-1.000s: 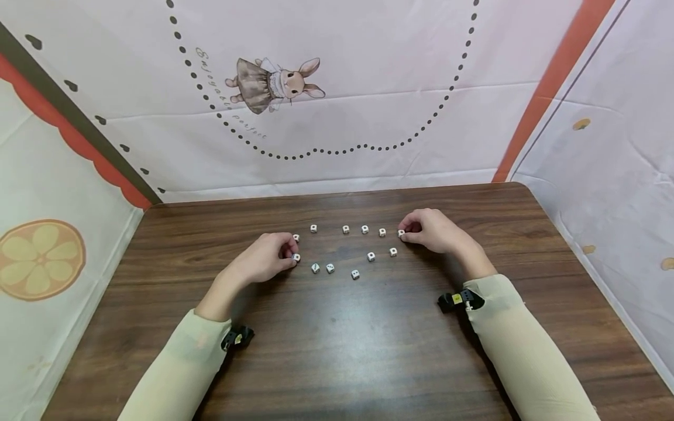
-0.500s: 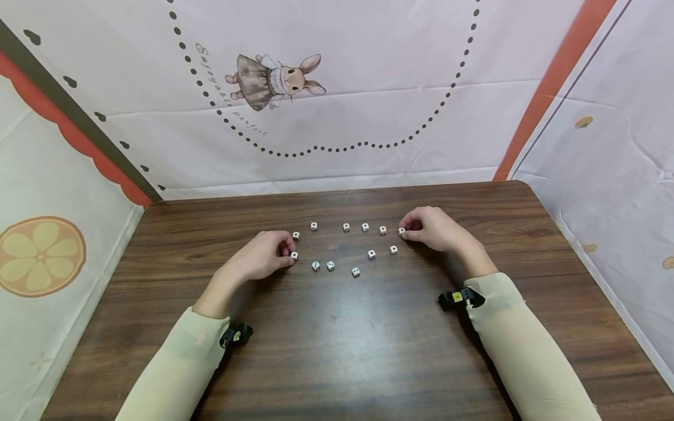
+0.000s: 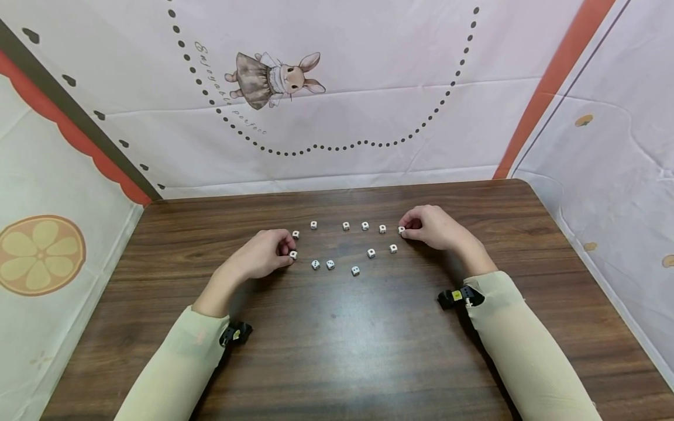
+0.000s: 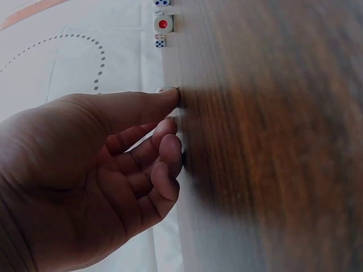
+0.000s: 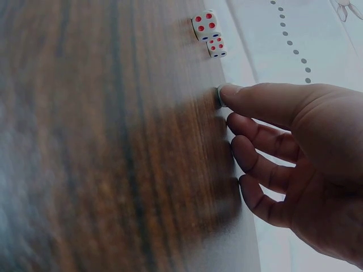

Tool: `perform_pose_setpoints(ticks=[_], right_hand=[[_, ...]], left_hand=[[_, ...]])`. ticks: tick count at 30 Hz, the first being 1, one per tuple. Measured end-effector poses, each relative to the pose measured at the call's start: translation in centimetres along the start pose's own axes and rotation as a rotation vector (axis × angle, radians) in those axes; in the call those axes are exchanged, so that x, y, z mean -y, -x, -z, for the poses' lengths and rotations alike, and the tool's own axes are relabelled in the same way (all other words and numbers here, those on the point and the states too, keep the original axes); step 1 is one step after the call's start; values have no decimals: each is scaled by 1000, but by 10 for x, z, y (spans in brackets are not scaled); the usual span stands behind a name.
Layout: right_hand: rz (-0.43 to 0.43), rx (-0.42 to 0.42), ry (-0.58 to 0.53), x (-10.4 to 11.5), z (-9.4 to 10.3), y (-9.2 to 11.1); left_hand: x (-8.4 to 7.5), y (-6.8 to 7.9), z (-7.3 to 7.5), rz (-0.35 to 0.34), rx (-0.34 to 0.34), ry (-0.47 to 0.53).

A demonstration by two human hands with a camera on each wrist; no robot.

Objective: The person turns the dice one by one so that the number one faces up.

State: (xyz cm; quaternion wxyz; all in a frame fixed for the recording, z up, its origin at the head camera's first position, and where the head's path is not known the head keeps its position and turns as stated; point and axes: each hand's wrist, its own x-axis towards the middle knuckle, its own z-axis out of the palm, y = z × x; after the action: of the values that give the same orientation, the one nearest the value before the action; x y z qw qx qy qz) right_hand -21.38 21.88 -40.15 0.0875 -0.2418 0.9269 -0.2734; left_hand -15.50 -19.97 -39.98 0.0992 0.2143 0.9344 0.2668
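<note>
On the brown wooden table [image 3: 337, 339], several small white dice stand in two loose rows. My left hand [image 3: 263, 255] pinches a die [image 3: 293, 255] at the near row's left end; in the left wrist view the thumb [image 4: 136, 109] covers most of what it holds. Just beyond that hand stands another die [image 3: 296, 234]. At the far row's right end my right hand [image 3: 433, 227] holds a die [image 3: 402, 230] between thumb and fingertips, resting on the tabletop. Only a sliver of this die [image 5: 219, 96] shows behind the thumb in the right wrist view.
Between the hands lie more dice, among them one at the far left [image 3: 313, 225], one near the middle [image 3: 355, 271] and one close to the right hand [image 3: 393, 248]. A white printed cloth [image 3: 368, 117] hangs behind the table and along both sides.
My left hand has shifted slightly to the left, bringing its die along. The right hand stays in place on its die, and the other dice have not moved.
</note>
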Motion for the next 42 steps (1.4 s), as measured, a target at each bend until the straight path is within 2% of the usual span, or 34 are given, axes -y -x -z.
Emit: perform_pose_setpoints(ticks=[5,27,36,42], right_hand=[[1,-8,1,-1,0,0],[6,-1,6,-2,0,0],[2,1,3,0,0,1],[0,0,0,0,0,1]], left_hand=[[-2,0,1,0,-9,3],[-9,-1,-1,-88,-62,15],[-17,-5,-7,-124,-35,21],[-24,-8,-11,-139,8,37]])
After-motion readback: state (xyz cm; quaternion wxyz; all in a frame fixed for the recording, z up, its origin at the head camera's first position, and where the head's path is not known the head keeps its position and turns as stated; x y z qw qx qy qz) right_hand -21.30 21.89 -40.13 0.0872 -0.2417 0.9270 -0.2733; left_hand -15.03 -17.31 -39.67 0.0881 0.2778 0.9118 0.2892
